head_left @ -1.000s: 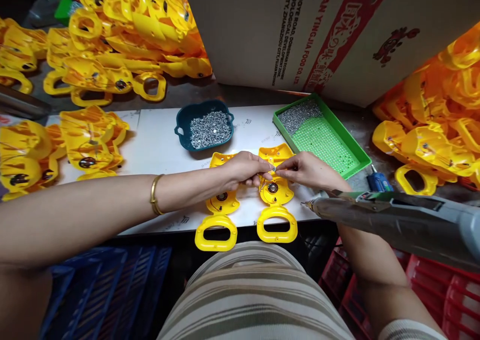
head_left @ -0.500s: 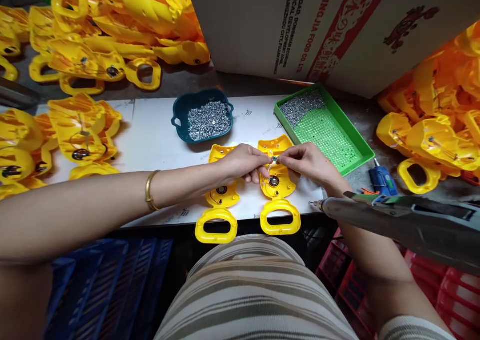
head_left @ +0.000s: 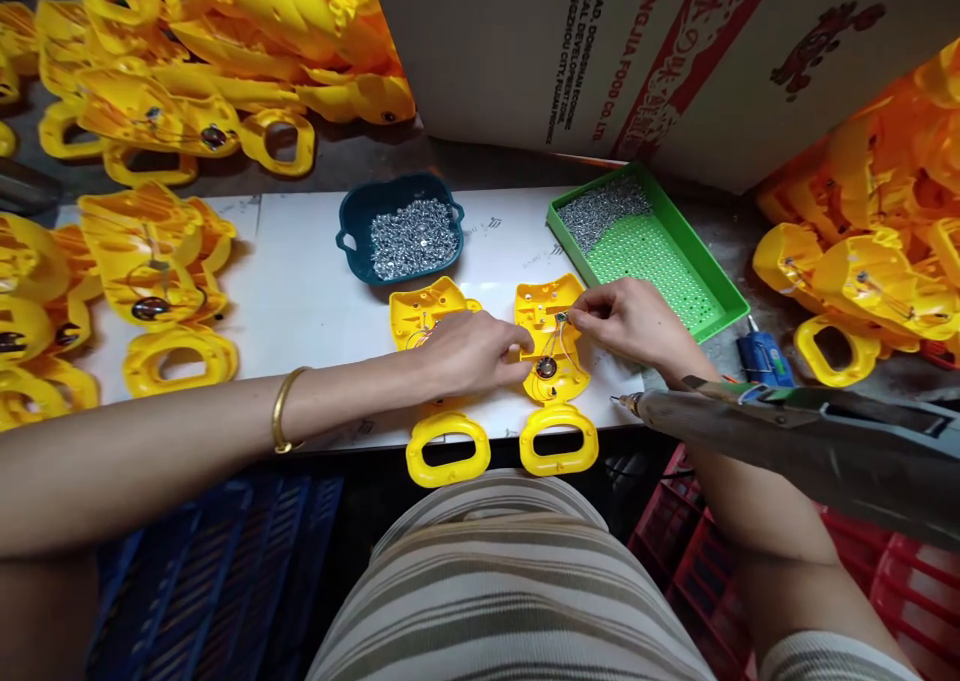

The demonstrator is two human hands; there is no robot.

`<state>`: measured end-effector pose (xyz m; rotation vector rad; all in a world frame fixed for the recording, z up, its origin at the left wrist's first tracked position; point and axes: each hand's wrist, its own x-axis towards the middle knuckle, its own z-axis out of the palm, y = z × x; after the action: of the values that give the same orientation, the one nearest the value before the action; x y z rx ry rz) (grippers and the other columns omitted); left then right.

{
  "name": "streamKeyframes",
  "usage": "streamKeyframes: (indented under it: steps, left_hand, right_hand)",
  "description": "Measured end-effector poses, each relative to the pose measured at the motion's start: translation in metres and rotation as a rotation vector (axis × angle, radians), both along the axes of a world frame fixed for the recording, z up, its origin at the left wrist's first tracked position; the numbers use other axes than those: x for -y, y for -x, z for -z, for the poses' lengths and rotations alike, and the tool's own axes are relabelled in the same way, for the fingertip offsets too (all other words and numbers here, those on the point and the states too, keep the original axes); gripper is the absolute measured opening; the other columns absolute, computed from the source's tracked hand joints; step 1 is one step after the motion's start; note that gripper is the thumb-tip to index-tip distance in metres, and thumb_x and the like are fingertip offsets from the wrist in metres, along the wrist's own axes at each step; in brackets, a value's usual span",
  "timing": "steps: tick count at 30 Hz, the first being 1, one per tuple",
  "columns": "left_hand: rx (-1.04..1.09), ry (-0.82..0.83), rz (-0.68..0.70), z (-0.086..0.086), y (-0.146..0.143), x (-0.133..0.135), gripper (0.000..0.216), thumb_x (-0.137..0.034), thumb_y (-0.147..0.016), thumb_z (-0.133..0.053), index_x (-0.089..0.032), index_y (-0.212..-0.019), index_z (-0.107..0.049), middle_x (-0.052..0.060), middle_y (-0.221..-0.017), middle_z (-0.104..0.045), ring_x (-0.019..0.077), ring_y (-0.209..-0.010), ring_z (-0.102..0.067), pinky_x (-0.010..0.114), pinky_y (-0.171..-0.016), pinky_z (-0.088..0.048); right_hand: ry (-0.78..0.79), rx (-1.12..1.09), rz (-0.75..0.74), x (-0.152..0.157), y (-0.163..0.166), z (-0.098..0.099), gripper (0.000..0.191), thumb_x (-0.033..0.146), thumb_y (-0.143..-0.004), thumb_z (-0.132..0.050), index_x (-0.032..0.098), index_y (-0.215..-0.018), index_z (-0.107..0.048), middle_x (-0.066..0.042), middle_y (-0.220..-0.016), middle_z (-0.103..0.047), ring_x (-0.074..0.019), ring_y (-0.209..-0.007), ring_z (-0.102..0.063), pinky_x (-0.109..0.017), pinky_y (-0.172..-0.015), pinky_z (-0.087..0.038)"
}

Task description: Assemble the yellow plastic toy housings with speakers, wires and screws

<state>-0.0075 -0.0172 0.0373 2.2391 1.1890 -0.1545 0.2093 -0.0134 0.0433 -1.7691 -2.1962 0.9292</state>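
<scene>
Two yellow plastic shell halves with ring handles lie hollow side up before me. The right shell [head_left: 551, 296] shows a round dark speaker [head_left: 546, 367], thin wires and a small green circuit board [head_left: 562, 317]. My right hand [head_left: 630, 323] pinches the board's edge between thumb and forefinger, over the shell's right side. My left hand [head_left: 476, 356] is at the right shell's left edge, thumb and forefinger apart, with nothing seen between them. It covers part of the left shell [head_left: 424, 306], whose lower body is hidden.
A dark teal basin [head_left: 356, 251] and a green perforated tray [head_left: 701, 276] hold small metal screws. A power screwdriver [head_left: 720, 416] juts in from the right, its tip near the shell. Yellow shells [head_left: 300, 31] are piled left and right. A large carton [head_left: 495, 51] stands behind.
My left hand has drawn back leftward from the circuit board, its fingers parting. My right hand has shifted slightly right with the board. The left shell has turned a little.
</scene>
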Motion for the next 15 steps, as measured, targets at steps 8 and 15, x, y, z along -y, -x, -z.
streamKeyframes:
  steps: [8,15]
  left_hand:
    - [0.254,-0.405,0.048,0.014,-0.026,-0.013,0.039,-0.037,-0.087,-0.062,-0.017,-0.120,-0.063,0.009,-0.125,-0.063,0.0259,-0.109,-0.052,0.037,-0.086,-0.046]
    - [0.220,-0.534,0.068,0.026,-0.023,-0.022,0.026,-0.042,-0.085,-0.064,-0.018,-0.080,-0.071,0.011,-0.125,-0.060,0.0296,-0.110,-0.047,0.043,-0.085,-0.045]
  right_hand:
    - [0.047,-0.077,0.003,0.002,0.003,0.001,0.021,0.030,-0.077,-0.055,0.017,-0.063,-0.063,0.002,-0.055,-0.049,-0.0094,-0.054,-0.038,-0.029,-0.053,-0.025]
    - [0.044,-0.039,0.042,0.002,0.006,0.004,0.020,0.029,-0.075,-0.055,0.017,-0.064,-0.067,0.001,-0.055,-0.054,-0.0103,-0.056,-0.042,-0.029,-0.055,-0.025]
